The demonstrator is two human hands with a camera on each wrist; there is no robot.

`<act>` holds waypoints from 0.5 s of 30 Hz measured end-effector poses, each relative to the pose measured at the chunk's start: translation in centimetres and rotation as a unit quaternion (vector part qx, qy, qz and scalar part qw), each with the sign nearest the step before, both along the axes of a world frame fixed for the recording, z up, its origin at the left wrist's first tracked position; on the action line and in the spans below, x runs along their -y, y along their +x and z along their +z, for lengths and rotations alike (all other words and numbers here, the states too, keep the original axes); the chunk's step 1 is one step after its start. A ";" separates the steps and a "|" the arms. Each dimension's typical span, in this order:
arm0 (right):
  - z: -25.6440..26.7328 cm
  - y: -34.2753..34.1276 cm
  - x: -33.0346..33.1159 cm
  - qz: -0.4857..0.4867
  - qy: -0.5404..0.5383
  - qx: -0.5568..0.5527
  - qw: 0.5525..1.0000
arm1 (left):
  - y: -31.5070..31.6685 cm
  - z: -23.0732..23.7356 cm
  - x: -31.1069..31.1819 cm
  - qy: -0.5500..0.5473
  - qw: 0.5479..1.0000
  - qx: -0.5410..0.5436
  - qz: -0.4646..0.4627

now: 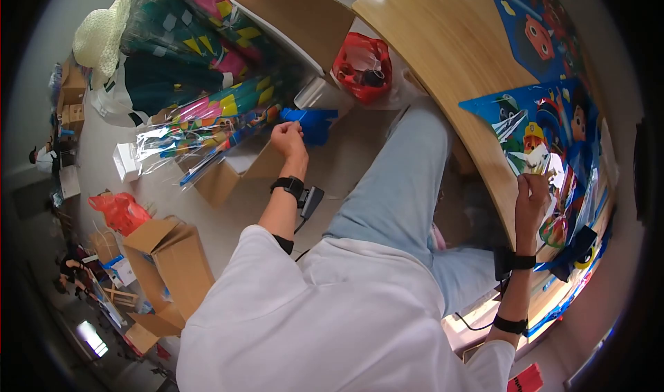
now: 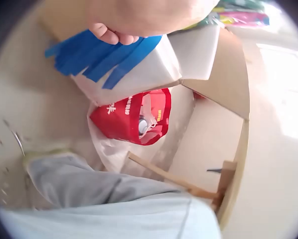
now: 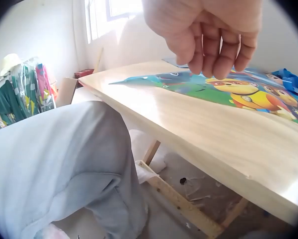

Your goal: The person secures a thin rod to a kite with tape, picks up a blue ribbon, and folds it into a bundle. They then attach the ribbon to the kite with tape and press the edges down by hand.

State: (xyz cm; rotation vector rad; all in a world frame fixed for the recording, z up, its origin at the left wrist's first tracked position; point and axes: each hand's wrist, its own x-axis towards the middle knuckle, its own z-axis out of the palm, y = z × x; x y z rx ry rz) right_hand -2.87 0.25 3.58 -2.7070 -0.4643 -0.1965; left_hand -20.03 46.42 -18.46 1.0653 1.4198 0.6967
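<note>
In the head view my left hand (image 1: 289,140) has its fingers curled at a bunch of blue strips (image 1: 318,123), like ribbon or cut film. The left wrist view shows these blue strips (image 2: 101,57) fanning out below the fingertips, over white box flaps; the palm hides the grip itself. My right hand (image 1: 531,202) is over the wooden table, at the edge of a glossy sheet (image 1: 508,112) printed with cartoon dogs. Seen from the right wrist, the fingers (image 3: 213,55) hang loosely bent above the printed sheet (image 3: 238,92), with nothing visible between them.
Clear-wrapped, bright patterned bundles (image 1: 207,115) lean by a cardboard box (image 1: 221,184) on the left. A red bag (image 1: 363,67) stands on the floor near my knee. The table edge (image 1: 443,80) curves past my right leg. Another open carton (image 1: 183,271) is farther left.
</note>
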 end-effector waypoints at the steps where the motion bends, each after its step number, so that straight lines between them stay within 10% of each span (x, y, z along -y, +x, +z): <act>1: 0.1 -0.3 0.3 -0.007 0.000 -0.008 1.000 | -0.8 0.0 -1.4 0.091 0.995 -0.017 -0.036; 3: 0.2 -0.8 0.6 -0.014 0.004 -0.011 1.000 | -1.9 0.0 -4.8 0.222 0.959 -0.163 -0.074; 6: 0.2 -1.0 0.1 -0.014 0.005 -0.019 1.000 | -2.0 -1.2 -8.7 0.111 0.945 -0.256 -0.173; 12: 0.9 -1.1 -2.2 0.037 -0.002 -0.003 0.999 | -1.1 -1.4 -9.9 -0.136 0.985 0.020 -0.108; 15: 1.0 -1.1 -2.5 0.035 0.003 -0.013 0.999 | -0.8 -0.9 -10.5 -0.038 0.980 -0.160 -0.115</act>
